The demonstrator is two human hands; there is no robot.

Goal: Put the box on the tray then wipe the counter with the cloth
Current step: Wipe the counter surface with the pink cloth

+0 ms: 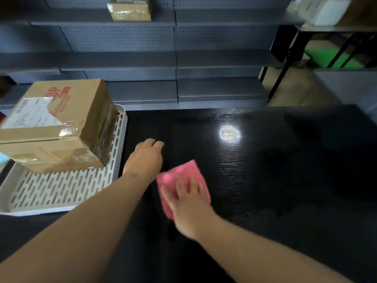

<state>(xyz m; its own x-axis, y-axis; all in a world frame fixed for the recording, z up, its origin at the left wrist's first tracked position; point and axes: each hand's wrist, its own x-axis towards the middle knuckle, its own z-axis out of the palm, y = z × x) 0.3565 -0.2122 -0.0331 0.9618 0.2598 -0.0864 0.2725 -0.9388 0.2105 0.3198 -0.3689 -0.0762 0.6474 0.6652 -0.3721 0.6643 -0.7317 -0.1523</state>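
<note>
Pressing flat on the pink cloth (180,172) is the right hand (188,207), fingers (180,185) straight and spread, palm down, nothing curled round the fabric. Cloth lies on the dark counter (265,180), most of it poking out ahead of the fingertips and to the hand's left. Both hand and cloth are blurred, so folds and edges are hard to call.

Left hand (145,160) sits just up and left of the cloth, nearly touching its near corner. It's knuckles-up, fingers loosely bent down toward the counter w/ nothing in them. Can't tell if the tips touch the wood.

Directly left of that left hand: the white slotted tray (61,190), its rim right beside the wrist. The cardboard box (55,127) is on the tray, set in the far part, tilted a bit, w/ red print and a white shipping label on top, clear tape at the corner. The near part of the tray floor is bare slots.

A bright glare spot sits on the counter up and to the right of the right hand.

Beyond both hands, grey pegboard shelving (142,58) runs across the back, w/ a small taped parcel (130,9) on the top shelf. Far right of the right hand, a blurry white box (330,11) sits up high, w/ something green (326,58) lower down.
</note>
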